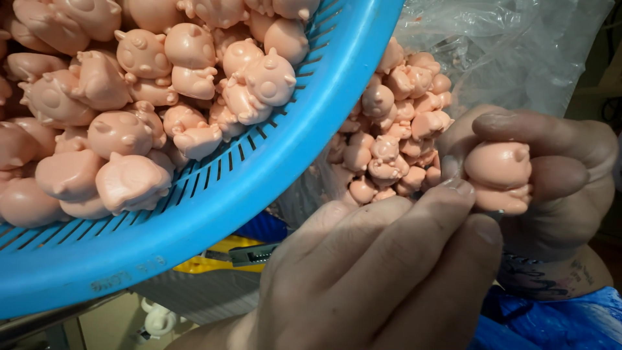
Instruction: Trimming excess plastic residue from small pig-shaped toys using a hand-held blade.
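The right hand (551, 175) is clamped on one pink figure (499, 176), thumb over its top and fingers curled beneath, held just in front of a clear bag (512, 45) of the same figures. The left hand (389, 272) pinches at the figure's lower edge with closed fingertips. A blue basket (259, 181) heaped with more figures sits upper left. Working that edge cleanly probably calls for a steady right grip and small, careful pulls, so the soft body is not marred.
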